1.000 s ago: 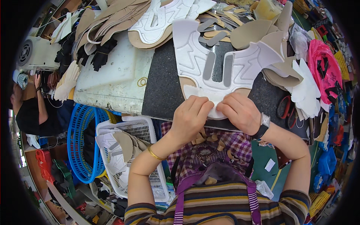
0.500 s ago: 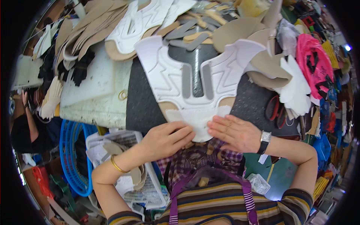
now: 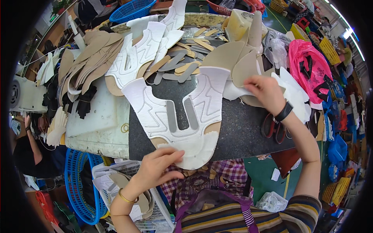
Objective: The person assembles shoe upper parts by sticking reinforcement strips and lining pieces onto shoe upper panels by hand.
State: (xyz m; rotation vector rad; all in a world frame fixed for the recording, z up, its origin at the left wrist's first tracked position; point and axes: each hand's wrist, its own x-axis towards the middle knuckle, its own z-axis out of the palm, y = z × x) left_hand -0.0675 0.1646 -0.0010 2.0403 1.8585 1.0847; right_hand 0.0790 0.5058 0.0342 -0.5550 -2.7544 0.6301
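A white shoe upper (image 3: 149, 118), with stitched-looking lines and two grey strips, lies spread on the dark tabletop. A white toe piece (image 3: 198, 149) covers its near rounded end. My left hand (image 3: 161, 165) is beside that toe end, fingers apart, with nothing visible in them. Farther right, my right hand (image 3: 267, 95) is among curved beige pieces. Its bent fingers and thumb close at the edge of one beige curved piece (image 3: 245, 68). The fingertips partly hide the contact.
Grey and tan strips (image 3: 186, 72) lie loose behind the upper. More white uppers (image 3: 147, 42) and stacked beige pieces (image 3: 93, 58) are at the far left. Red-handled scissors (image 3: 274, 130) lie at right, near a pink bag (image 3: 311, 66). A white basket (image 3: 155, 206) is below the table.
My right hand has left the toe piece and reached far right to the beige pieces. My left hand has drawn slightly off the toe end. The view has shifted, showing more of the far side.
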